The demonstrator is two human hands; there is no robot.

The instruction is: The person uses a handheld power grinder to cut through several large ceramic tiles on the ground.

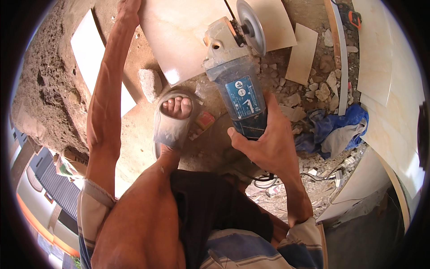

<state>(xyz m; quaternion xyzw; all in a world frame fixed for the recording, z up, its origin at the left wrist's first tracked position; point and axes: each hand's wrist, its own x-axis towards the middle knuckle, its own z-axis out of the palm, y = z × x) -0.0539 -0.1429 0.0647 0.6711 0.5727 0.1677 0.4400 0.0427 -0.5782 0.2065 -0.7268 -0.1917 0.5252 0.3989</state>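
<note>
My right hand (274, 139) is wrapped round the rear of a blue-grey angle grinder (237, 85), held up in front of me. Its cutting disc (252, 28) points away from me, over a large cream tile (179, 31); whether the disc touches the tile or is turning I cannot tell. A dark line or slot runs in the tile beside the disc. My left arm stretches far forward, and my left hand (130, 5) is at the tile's far left side, its fingers cut off by the picture's upper edge.
My sandalled foot (172, 119) stands near the tile's corner, beside a pale stone (150, 84). Tile offcuts (303, 54) and rubble (322, 92) lie to the right, with a blue cloth (333, 130), a cord and leaning large tiles (380, 58). A white tile strip (96, 58) lies left.
</note>
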